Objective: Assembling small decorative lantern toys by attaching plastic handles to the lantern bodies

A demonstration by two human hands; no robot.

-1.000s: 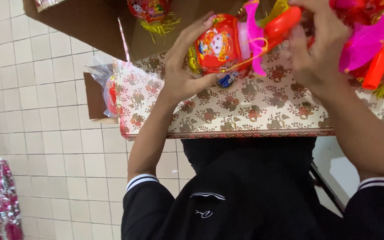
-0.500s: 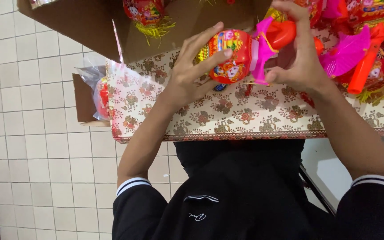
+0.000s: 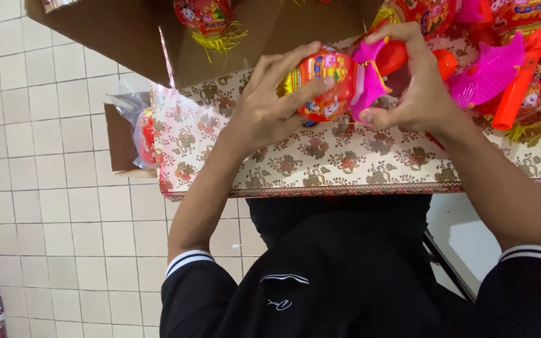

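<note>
While the counter (image 3: 345, 169), covered by a floral-patterned cloth, fills the upper frame above a pale tiled floor (image 3: 51, 206), a brown cardboard box (image 3: 126, 37) is seen at its far left. Red and pink toy lanterns (image 3: 502, 69) are heaped at the right. A round red-and-gold lantern (image 3: 324, 84) is cradled over the cloth by the left hand (image 3: 270, 106), fingers wrapped around it, seemingly to steady it. Its pink fan piece (image 3: 365, 84) is pinched by the right hand (image 3: 417, 87).
</note>
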